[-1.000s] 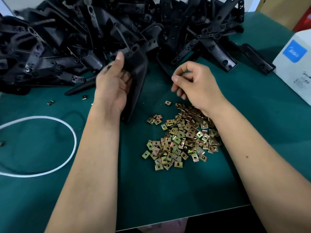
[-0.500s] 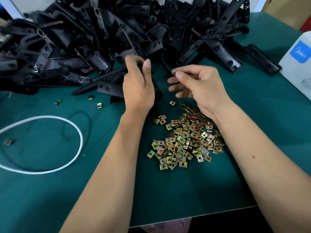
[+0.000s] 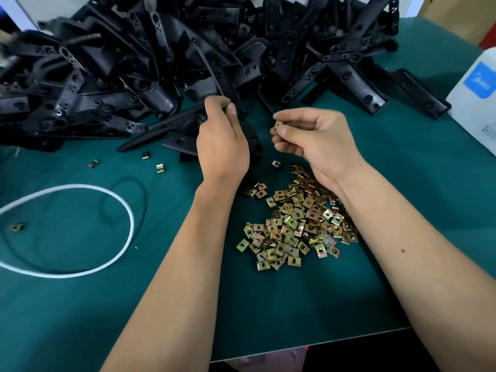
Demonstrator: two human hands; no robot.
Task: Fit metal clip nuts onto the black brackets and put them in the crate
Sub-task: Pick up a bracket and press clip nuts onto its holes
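My left hand (image 3: 220,142) grips a black bracket (image 3: 174,138) that lies flat on the green mat, just in front of the big heap of black brackets (image 3: 188,55). My right hand (image 3: 314,140) pinches one brass-coloured clip nut (image 3: 279,125) between thumb and forefinger, a short way right of the left hand and apart from the bracket. Below the right wrist lies a pile of clip nuts (image 3: 295,224). No crate is in view.
A few stray clip nuts (image 3: 159,168) lie left of the bracket. A white cord loop (image 3: 128,210) curls on the mat at the left. A white box with a blue label (image 3: 475,95) stands at the right edge. The mat's front edge (image 3: 308,345) runs below my forearms.
My left hand turned the bracket from upright to flat on the mat and shifted right. My right hand brought a clip nut up into plain view between its fingertips.
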